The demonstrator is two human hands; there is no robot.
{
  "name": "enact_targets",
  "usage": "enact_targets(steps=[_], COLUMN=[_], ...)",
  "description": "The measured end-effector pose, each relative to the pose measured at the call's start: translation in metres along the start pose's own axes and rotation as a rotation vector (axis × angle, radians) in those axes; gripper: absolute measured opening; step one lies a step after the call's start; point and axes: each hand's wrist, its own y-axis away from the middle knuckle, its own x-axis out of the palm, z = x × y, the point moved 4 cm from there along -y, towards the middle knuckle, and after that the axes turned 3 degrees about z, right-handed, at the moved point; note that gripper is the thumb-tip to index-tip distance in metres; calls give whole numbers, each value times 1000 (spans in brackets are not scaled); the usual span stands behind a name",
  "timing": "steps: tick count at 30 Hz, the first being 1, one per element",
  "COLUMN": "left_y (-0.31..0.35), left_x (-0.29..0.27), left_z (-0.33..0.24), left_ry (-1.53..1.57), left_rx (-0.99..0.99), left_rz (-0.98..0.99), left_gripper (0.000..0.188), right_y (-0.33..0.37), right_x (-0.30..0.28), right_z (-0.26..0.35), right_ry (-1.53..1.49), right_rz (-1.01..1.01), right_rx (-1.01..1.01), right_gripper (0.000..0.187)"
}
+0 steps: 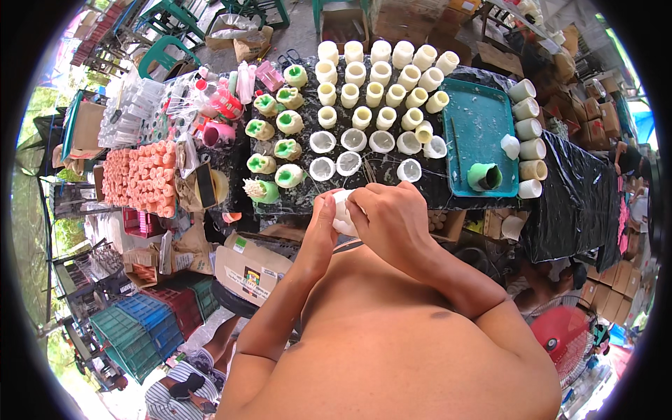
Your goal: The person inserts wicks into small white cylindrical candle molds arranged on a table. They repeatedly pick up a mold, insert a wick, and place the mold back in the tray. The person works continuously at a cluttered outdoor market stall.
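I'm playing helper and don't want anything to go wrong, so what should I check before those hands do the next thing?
1. White piece held by both hands: ok. The left hand and the right hand are both on it.
2. Inside of the white piece finished: cannot tell. The fingers and the angle hide it.
3. White cups at the front of the table facing open side up: ok.
4. Teal tray empty: not ok. A green cup and a white lump are in it.
5. Red fan switched off: cannot tell from one picture.
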Motion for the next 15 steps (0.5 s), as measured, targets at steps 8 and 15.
enact_targets(steps=[8,15], left_y=[-7,-13], left_x=[0,-12], left_z=[-3,-1], left_ry=[-201,-461], left_rx=[151,280], left_rz=[-136,-199], left_gripper=[26,18], right_y=[0,0], right_x=[0,6], right_z=[-1,-8], right_ry=[-19,-23], right_rz=[6,53], right_rx=[39,68], right_gripper=[13,10])
